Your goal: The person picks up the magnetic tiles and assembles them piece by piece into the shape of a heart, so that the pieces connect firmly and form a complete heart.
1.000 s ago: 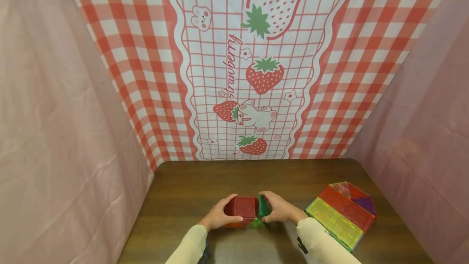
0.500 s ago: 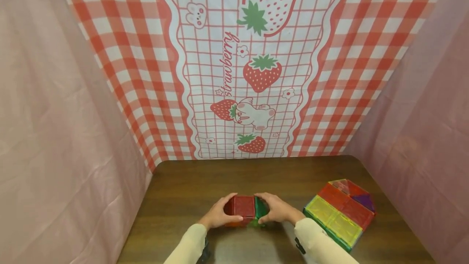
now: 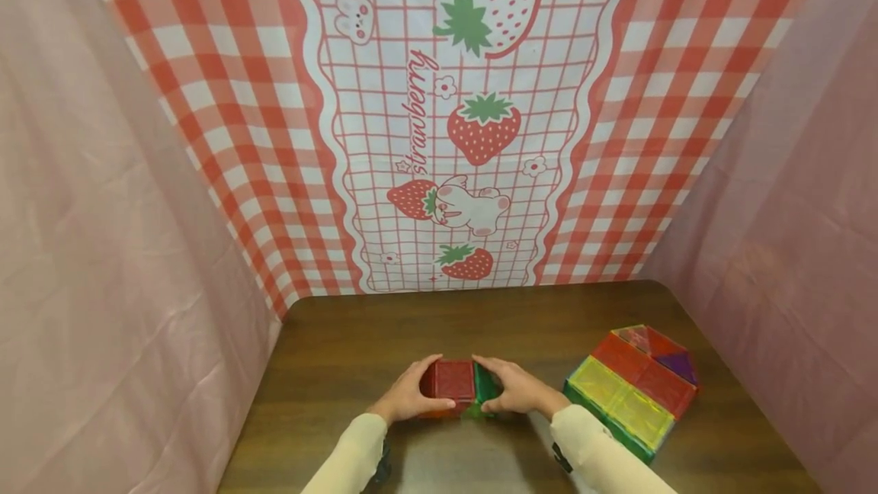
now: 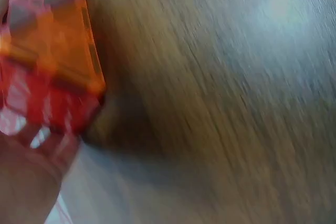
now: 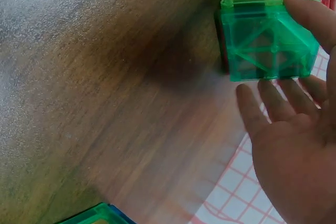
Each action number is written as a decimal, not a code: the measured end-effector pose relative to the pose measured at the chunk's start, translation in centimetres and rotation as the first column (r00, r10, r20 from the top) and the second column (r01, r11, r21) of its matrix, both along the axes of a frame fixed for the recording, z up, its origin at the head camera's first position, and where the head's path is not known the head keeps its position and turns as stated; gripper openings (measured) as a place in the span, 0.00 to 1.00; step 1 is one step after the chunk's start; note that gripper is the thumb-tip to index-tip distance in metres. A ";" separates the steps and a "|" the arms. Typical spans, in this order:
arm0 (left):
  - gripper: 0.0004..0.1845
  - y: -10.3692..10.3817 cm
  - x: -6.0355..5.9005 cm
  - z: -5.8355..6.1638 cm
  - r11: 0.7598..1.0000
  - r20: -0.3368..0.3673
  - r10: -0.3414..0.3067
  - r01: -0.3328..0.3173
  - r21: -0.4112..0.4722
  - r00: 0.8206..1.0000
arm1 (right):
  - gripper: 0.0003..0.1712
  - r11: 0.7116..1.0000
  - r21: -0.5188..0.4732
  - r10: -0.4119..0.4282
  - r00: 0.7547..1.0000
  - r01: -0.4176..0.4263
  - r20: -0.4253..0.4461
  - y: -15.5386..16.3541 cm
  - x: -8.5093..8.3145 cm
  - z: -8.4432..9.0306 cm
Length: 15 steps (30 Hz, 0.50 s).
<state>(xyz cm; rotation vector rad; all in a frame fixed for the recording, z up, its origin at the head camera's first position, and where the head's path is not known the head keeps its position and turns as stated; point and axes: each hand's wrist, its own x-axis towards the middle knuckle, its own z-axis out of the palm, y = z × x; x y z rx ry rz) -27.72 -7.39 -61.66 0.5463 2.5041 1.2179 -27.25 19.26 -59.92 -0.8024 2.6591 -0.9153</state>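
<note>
Both hands hold a small box of translucent magnetic tiles point(image 3: 454, 380) at the table's middle. My left hand point(image 3: 409, 395) grips its left end, thumb along the near side and fingers at the far side. In the left wrist view, an orange tile point(image 4: 58, 40) and a red tile point(image 4: 47, 98) form that end, blurred. My right hand point(image 3: 519, 389) holds the right end, where a green square tile point(image 5: 273, 45) stands against the box. The right wrist view shows the thumb at one edge of this tile and fingertips at the opposite edge.
A larger tile structure point(image 3: 631, 387), with yellow, red and purple pieces on top and green sides, sits to the right on the wooden table point(image 3: 357, 326). A strawberry-print cloth point(image 3: 466, 136) hangs behind, and pink curtains point(image 3: 123, 250) flank the table.
The green tile in my right hand has moved left, from a gap beside the box to against its right end. My left hand keeps its hold. The head view has shifted slightly.
</note>
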 end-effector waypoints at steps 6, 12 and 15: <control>0.58 2.6 0.6 0.9 0.967 -0.213 -0.086 0.030 -0.253 0.973 | 0.60 0.986 0.164 -0.032 0.999 0.028 0.019 0.7 -0.2 2.6; 0.56 4.3 0.6 1.3 0.854 -0.499 -0.307 0.003 -0.521 0.810 | 0.47 0.973 0.154 -0.166 0.984 0.174 -0.067 4.3 -1.7 8.5; 0.53 4.7 0.4 1.2 0.809 -0.537 -0.392 0.002 -0.588 0.747 | 0.42 0.947 0.126 -0.280 0.951 0.296 -0.128 8.7 -2.0 10.2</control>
